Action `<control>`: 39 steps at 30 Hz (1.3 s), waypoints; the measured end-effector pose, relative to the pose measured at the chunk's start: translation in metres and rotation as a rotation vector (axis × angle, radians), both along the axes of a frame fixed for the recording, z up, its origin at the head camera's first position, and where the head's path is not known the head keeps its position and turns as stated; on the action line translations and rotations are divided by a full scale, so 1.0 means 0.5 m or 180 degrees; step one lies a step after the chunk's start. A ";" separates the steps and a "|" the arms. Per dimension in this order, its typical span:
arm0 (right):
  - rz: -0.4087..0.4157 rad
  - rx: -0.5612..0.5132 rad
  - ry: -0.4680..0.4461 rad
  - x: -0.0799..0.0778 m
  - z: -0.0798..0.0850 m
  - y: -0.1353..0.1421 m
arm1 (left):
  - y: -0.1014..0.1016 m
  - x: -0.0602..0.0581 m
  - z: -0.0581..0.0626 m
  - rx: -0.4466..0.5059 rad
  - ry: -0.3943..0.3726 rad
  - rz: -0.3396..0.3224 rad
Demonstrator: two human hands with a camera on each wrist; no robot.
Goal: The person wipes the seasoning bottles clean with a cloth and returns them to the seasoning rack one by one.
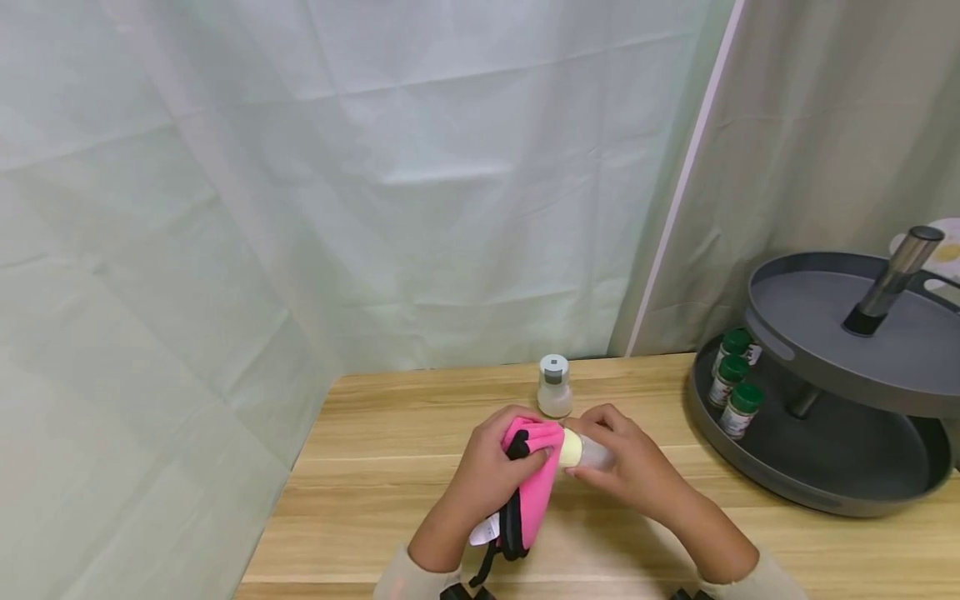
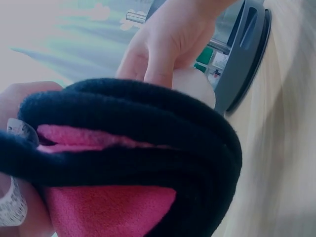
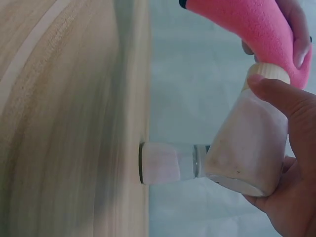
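Observation:
My left hand (image 1: 491,467) grips a folded pink cloth (image 1: 536,500) with black edging, a white tag and a black loop. In my right hand (image 1: 637,462) is a small clear bottle (image 3: 252,143) with whitish contents and a pale yellow cap (image 3: 269,72). The bottle lies tilted, its cap up against the pink cloth. In the right wrist view, the right thumb rests at the cap's edge and the fingers wrap behind the bottle. The black edging (image 2: 148,103) fills much of the left wrist view and covers most of the bottle there.
A second clear jar (image 1: 555,392) with a grey-white lid stands upright behind the hands. At the right is a dark two-tier round tray (image 1: 813,500) with a metal post. Several green-capped spice jars (image 1: 741,410) stand on its lower tier. Pale curtains (image 1: 450,208) hang behind the wooden table (image 1: 360,483).

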State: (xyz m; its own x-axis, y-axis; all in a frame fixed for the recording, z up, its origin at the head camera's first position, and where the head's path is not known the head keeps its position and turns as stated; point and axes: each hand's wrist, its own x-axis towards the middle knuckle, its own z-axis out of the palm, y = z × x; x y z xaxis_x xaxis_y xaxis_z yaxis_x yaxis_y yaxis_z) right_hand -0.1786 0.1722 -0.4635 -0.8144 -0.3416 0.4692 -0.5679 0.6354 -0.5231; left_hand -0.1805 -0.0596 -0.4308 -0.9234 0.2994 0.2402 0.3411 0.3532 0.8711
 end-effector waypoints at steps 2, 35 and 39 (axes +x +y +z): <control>0.0015 0.0053 0.0002 0.004 0.003 0.000 | -0.002 -0.002 -0.001 0.0051 0.0002 0.0038; -0.0292 -0.0225 -0.0111 0.008 0.014 0.014 | 0.016 0.021 -0.003 -0.0262 0.0077 -0.0130; -0.0212 -0.0152 -0.0119 0.009 0.009 0.014 | 0.020 0.022 -0.003 -0.0209 0.0116 -0.0139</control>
